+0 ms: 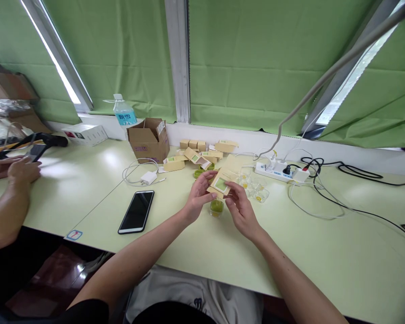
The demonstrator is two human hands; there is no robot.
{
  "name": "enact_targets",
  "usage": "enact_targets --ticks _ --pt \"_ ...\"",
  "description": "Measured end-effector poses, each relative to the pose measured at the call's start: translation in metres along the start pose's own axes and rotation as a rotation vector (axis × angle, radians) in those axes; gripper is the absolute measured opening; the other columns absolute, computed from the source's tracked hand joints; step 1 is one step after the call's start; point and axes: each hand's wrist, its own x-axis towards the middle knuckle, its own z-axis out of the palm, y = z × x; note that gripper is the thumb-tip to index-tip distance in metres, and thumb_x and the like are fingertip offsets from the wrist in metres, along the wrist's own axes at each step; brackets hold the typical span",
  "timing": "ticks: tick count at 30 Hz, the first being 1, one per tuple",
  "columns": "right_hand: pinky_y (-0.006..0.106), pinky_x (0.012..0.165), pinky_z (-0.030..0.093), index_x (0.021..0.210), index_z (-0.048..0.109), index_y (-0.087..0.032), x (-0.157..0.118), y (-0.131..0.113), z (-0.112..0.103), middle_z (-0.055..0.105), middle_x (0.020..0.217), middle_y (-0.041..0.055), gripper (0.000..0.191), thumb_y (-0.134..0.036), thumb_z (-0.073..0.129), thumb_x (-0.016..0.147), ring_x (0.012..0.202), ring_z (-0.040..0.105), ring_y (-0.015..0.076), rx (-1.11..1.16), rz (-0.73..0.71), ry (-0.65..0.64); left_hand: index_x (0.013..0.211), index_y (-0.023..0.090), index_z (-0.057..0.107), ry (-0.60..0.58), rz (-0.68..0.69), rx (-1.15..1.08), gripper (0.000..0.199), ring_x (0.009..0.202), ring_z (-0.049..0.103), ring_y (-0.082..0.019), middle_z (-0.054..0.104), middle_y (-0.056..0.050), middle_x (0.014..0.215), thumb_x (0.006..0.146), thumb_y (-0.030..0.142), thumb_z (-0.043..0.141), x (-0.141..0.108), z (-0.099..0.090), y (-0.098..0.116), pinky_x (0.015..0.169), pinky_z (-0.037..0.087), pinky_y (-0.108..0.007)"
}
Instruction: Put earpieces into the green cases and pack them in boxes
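Observation:
A small cream-coloured paper box with a green window is held up between both hands over the table. My left hand grips its left side with fingers and thumb, and my right hand pinches its right side. Just below the box, a small clear container with green contents stands on the table, partly overlapped by the hands. Behind my left hand are more green pieces. Several clear containers with yellow bits lie to the right of my right hand.
Several cream boxes lie in a pile at the back, beside a brown carton and a water bottle. A phone and a white charger lie left; a power strip with cables lies right. Another person's hands hold a device far left.

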Motion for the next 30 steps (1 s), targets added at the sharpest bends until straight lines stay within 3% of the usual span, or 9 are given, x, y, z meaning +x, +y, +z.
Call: enact_targets --ticks 8,11,16,25,30 --pt "0.048 0.096 0.064 0.154 0.023 -0.038 0.005 -0.011 0.005 0.071 0.131 0.0088 0.057 -0.055 0.055 0.11 0.115 0.073 0.0243 0.218 0.145 0.159 0.132 0.024 0.064 -0.027 0.012 -0.019 0.061 0.118 0.062 -0.028 0.063 -0.01 0.132 0.078 0.035 0.09 -0.002 0.005 -0.003 0.093 0.057 -0.037" --pt "0.046 0.093 0.065 0.144 0.024 -0.037 0.006 -0.013 0.007 0.074 0.125 0.0066 0.057 -0.057 0.061 0.106 0.114 0.073 0.0234 0.252 0.188 0.204 0.133 0.025 0.063 -0.046 -0.007 -0.01 0.06 0.119 0.061 -0.027 0.062 -0.01 0.135 0.081 0.036 0.089 -0.003 0.005 -0.007 0.089 0.057 -0.035" --pt "0.046 0.099 0.062 0.146 0.023 -0.037 0.006 -0.014 0.009 0.075 0.126 0.0074 0.064 -0.055 0.068 0.103 0.115 0.074 0.0237 0.289 0.19 0.187 0.133 0.025 0.062 -0.039 0.008 0.046 0.057 0.115 0.06 -0.024 0.061 -0.009 0.133 0.084 0.038 0.087 -0.002 0.005 -0.008 0.08 0.053 -0.029" --pt "0.052 0.109 0.057 0.154 0.017 -0.038 0.004 -0.014 0.009 0.072 0.138 0.0116 0.074 -0.053 0.069 0.103 0.129 0.071 0.0272 0.3 0.175 0.148 0.126 0.025 0.062 -0.007 -0.003 0.03 0.057 0.106 0.062 -0.02 0.063 -0.007 0.123 0.079 0.039 0.092 -0.001 0.007 -0.005 0.082 0.052 -0.028" --pt "0.054 0.111 0.057 0.153 0.017 -0.037 0.004 -0.016 0.009 0.075 0.132 0.0102 0.079 -0.054 0.074 0.101 0.122 0.074 0.0272 0.324 0.203 0.138 0.121 0.023 0.061 0.018 0.011 0.066 0.059 0.098 0.064 -0.018 0.065 -0.007 0.117 0.077 0.042 0.095 0.002 0.006 -0.009 0.082 0.054 -0.029"
